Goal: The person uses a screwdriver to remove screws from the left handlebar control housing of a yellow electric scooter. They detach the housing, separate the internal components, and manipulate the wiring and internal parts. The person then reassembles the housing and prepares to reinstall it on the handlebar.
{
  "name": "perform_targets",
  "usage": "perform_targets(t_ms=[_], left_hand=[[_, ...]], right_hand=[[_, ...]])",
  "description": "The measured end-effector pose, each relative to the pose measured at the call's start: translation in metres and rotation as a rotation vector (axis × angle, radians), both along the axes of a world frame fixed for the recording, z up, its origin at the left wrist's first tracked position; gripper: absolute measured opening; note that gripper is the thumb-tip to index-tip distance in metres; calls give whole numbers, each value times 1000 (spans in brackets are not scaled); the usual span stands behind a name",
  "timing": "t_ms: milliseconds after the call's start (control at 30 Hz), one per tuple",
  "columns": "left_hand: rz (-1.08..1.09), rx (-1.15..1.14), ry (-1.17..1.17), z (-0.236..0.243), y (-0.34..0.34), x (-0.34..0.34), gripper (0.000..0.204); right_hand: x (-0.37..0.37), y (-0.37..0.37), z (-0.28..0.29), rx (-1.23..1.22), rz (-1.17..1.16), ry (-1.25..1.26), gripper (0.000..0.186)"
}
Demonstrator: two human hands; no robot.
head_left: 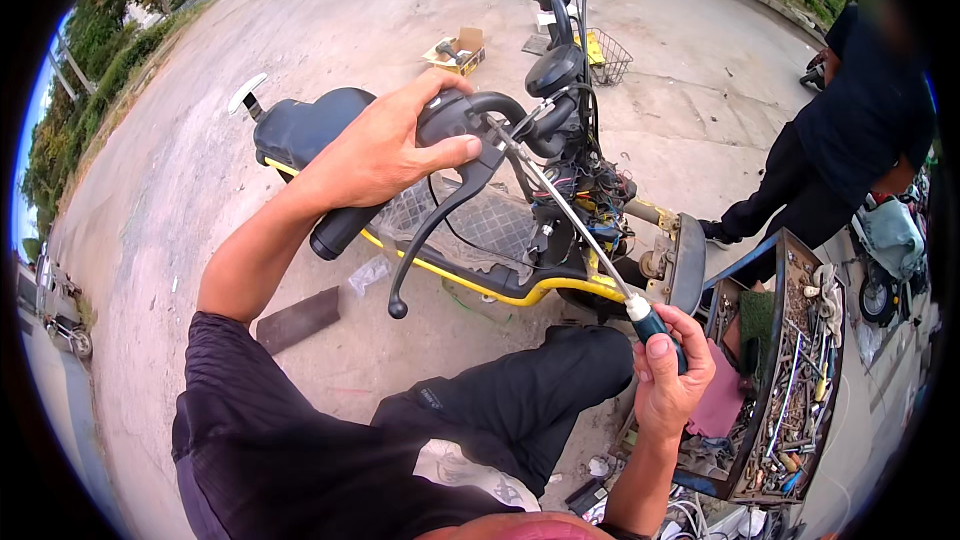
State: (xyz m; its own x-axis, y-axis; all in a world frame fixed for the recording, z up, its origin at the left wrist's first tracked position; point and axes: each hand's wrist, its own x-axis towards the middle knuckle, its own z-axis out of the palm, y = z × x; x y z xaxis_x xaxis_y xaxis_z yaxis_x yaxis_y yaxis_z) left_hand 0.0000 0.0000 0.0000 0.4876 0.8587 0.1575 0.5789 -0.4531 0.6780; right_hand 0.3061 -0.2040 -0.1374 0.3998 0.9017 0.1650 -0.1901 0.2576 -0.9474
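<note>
A person's left hand is gripping the switch housing on a scooter, its thumb pressing near the root of the brake lever, while the right hand is closing its fingers around a screwdriver by the green handle. The shaft is slanting up and leftward to the handlebar, just beside the housing; whether the tip is touching cannot be told. Bundled wires are spilling from the scooter's front. At right, a bystander is standing beyond a tray of tools.
</note>
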Motion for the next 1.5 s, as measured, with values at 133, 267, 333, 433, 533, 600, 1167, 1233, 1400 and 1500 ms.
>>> perform_targets(t_ms=[133,267,333,433,533,600,1167,1233,1400,1500], left_hand=[[22,40,46,7,3,0,49],[32,14,84,3,4,-2,49],[25,11,76,3,4,0,49],[24,10,60,3,3,1,49],[27,-2,53,2,4,1,49],[32,-38,41,3,4,2,49],[48,-29,76,4,3,3,50],[33,1,71,1,7,0,50],[15,14,39,-2,8,-3,49],[9,13,48,-2,6,0,48]], right_hand=[[-4,17,-5,-24,46,41,42],[-8,20,-12,-71,71,92,41],[-7,20,-12,-78,72,97,41],[-6,16,-16,-16,33,-47,42],[-2,24,-15,179,-50,-563,47],[1,27,-7,225,-53,-643,47],[41,61,52,518,-80,-1436,51],[34,51,41,395,-1,-588,54],[14,44,18,82,57,241,43],[-1,40,10,63,-41,340,42]])
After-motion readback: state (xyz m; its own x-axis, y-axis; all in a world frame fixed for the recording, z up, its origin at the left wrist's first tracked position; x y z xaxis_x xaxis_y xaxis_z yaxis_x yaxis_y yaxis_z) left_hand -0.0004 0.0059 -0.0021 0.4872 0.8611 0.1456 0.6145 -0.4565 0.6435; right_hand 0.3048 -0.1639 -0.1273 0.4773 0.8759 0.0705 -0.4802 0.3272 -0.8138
